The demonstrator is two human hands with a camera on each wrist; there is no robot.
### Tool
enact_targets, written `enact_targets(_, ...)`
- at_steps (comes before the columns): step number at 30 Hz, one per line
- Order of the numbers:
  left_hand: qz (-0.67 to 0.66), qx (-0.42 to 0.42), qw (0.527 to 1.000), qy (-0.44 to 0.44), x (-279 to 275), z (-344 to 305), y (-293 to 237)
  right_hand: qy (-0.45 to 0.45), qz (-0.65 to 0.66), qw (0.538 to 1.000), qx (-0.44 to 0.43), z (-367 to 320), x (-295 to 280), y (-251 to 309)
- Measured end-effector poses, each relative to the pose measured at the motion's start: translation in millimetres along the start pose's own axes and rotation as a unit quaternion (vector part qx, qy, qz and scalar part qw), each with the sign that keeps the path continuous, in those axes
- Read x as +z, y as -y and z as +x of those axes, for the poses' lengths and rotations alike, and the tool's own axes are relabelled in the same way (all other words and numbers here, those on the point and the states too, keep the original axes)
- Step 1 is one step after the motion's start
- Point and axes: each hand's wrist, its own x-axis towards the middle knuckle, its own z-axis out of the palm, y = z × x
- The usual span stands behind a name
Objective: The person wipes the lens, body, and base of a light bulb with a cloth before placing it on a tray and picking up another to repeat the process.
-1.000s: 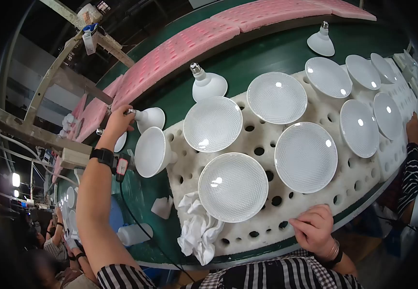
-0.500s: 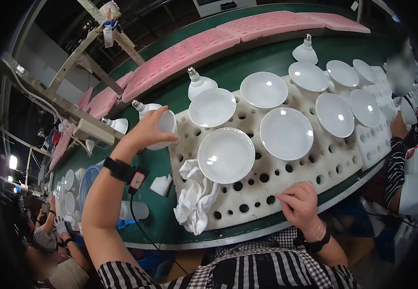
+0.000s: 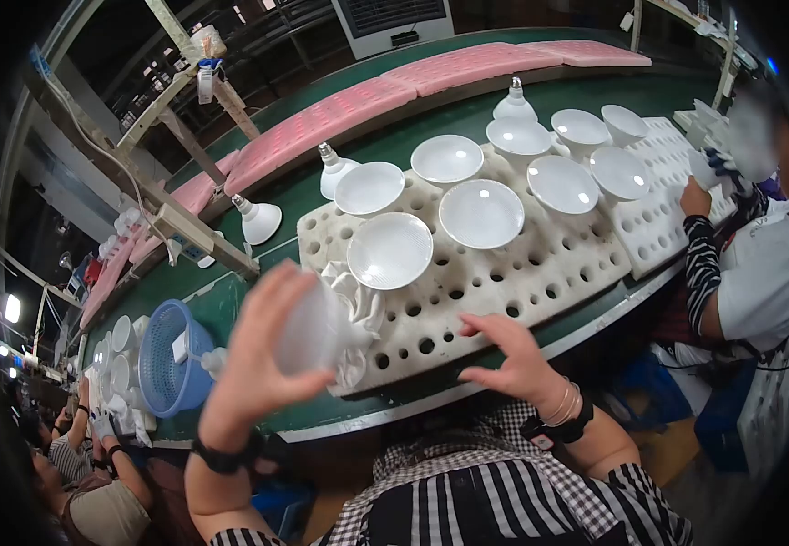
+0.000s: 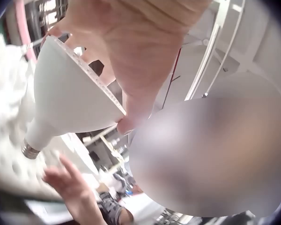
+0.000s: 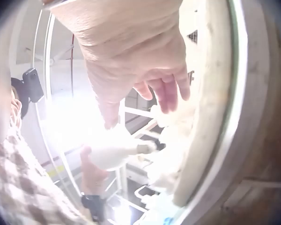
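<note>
A white reflector light bulb [image 3: 311,338] is in my left hand [image 3: 263,359], gripped across its wide face between thumb and fingers. In the left wrist view the bulb [image 4: 68,89] tilts with its metal screw base pointing down and left. My right hand [image 3: 508,358] is spread, thumb apart from the fingers, over the front edge of the white foam board [image 3: 504,289]; it holds nothing. The right wrist view shows the held bulb [image 5: 113,153] beyond my right fingers. Several bulbs stand face up in the board, such as one bulb [image 3: 390,250] at its near left.
A crumpled white cloth [image 3: 365,308] lies on the board's left end, partly behind the held bulb. A blue basket [image 3: 165,364] stands left on the green table [image 3: 231,305]. Loose bulbs, one [image 3: 258,221] beside the board, line its far side. Another person [image 3: 745,300] works at right.
My left hand went from a bulb base at the far left to the bulb at the board's left end, then brought it toward me. My right hand has opened its fingers.
</note>
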Motion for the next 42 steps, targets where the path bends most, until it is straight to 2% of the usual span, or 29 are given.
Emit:
enact_targets(1,-0.019,0.013,0.999,0.047,16,-9,-18,0.041,0.059,0.997,0.0,2,6,13)
enact_targets(3,-0.068,0.071,0.991,0.096,52,-20,-39,0.182,0.252,0.946,0.097,-3,23,24)
enact_targets(5,-0.124,0.124,0.977,0.123,85,-24,-44,0.312,0.251,0.91,0.105,-5,42,12)
enact_targets(6,-0.125,0.129,0.976,0.122,88,-24,-46,0.304,0.247,0.918,0.06,-5,42,16)
enact_targets(9,-0.191,0.15,0.962,0.126,93,-23,-35,0.256,0.258,0.928,0.078,-10,43,25)
enact_targets(11,-0.336,0.005,0.942,-0.005,98,-29,3,0.206,0.188,0.956,0.095,-18,39,30)
enact_targets(12,-0.152,-0.013,0.986,-0.065,101,-29,17,0.168,0.22,0.955,0.108,-20,37,33)
enact_targets(13,0.031,-0.023,0.991,-0.127,109,-28,29,0.121,0.249,0.953,0.123,-24,33,36)
enact_targets(15,0.212,-0.049,0.967,-0.136,132,-33,36,0.088,0.211,0.965,0.132,-28,32,32)
enact_targets(17,0.2,-0.096,0.97,-0.097,160,-41,57,0.095,0.16,0.978,0.089,-22,30,29)
enact_targets(19,0.172,-0.093,0.976,-0.096,172,-48,95,0.044,0.14,0.988,0.046,-20,36,20)
enact_targets(20,0.168,-0.083,0.978,-0.096,173,-51,95,0.019,0.118,0.993,0.02,-18,39,17)
enact_targets(22,-0.012,-0.1,0.984,-0.148,162,-55,94,0.006,0.105,0.994,0.026,-20,44,6)
enact_targets(23,-0.011,-0.095,0.984,-0.148,150,-57,80,-0.001,0.1,0.994,0.031,-18,49,2)
enact_targets(25,-0.207,-0.058,0.942,-0.258,138,-72,28,-0.007,0.07,0.997,0.041,-14,61,-5)
enact_targets(26,-0.107,0.144,0.935,-0.306,139,-57,1,0.027,0.076,0.994,0.075,-12,60,1)
enact_targets(27,0.0,0.338,0.878,-0.339,140,-43,-22,0.061,0.082,0.989,0.108,-11,59,5)
enact_targets(28,0.001,0.176,0.971,-0.161,132,-59,-34,0.064,0.082,0.989,0.108,-14,66,0)
enact_targets(30,-0.012,0.195,0.977,-0.089,145,-39,-51,0.002,0.108,0.994,-0.026,-22,84,-21)
enact_targets(31,-0.038,0.194,0.979,-0.045,147,-29,-53,0.001,0.107,0.994,-0.028,-17,85,-28)
enact_targets(32,-0.038,0.195,0.979,-0.045,148,-20,-52,0.039,0.109,0.993,-0.004,-14,85,-34)
enact_targets(33,-0.102,0.174,0.979,-0.026,148,-15,-48,0.077,0.113,0.99,0.022,-16,88,-38)
enact_targets(34,-0.165,0.152,0.974,-0.007,148,-12,-44,0.035,0.102,0.994,0.004,-12,85,-27)
enact_targets(35,-0.165,0.153,0.974,-0.006,151,-10,-38,0.034,0.102,0.994,0.004,-14,85,-27)
enact_targets(37,-0.26,0.086,0.962,-0.014,161,-10,-25,0.007,0.071,0.997,-0.025,-17,86,-36)
enact_targets(38,-0.285,0.025,0.957,-0.052,163,-14,-24,0.026,0.048,0.998,0.004,-19,95,-41)
enact_targets(39,-0.283,0.023,0.957,-0.052,164,-15,-19,0.026,0.05,0.998,0.003,-22,107,-49)
enact_targets(41,-0.369,-0.106,0.921,-0.064,166,-13,-6,0.021,-0.001,1.0,-0.011,-24,114,-52)
enact_targets(42,-0.336,-0.085,0.934,-0.086,169,-19,-1,0.003,0.013,0.998,-0.055,-28,115,-54)
